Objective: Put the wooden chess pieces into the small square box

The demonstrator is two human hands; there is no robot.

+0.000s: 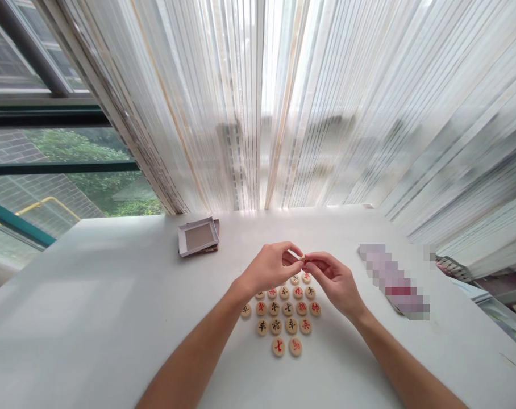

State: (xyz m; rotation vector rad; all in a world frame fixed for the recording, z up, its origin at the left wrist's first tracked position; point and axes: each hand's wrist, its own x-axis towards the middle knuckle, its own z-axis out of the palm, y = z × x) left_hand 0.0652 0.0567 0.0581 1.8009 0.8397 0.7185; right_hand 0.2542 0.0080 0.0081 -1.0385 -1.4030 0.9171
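Daylight filters through pale striped curtains (249, 113) onto a white desk (113, 335), its top marked with soft shadows at the left. Past the curtain's edge, a window (70, 166) with dark green bars looks out on leafy shrubs (81, 150) and a brick wall (11, 145). A shallow open box (198, 236) lies toward the desk's far edge, and a pixelated object (392, 281) lies at the right.

Two bare forearms reach in from the near side, the left hand (271, 265) and right hand (335, 278) meeting fingertip to fingertip above the far rows. Each grip is narrowed to a pinch, thumb and index finger closed on one small pale piece (303, 258) held between the hands; its face cannot be made out.

Below the hands, round wooden pieces (287, 308) lie flat in rows, marked with red or black Chinese characters. Two red-marked discs form the nearest row, with four in the next and six visible beyond. The left hand partly covers the farther rows.
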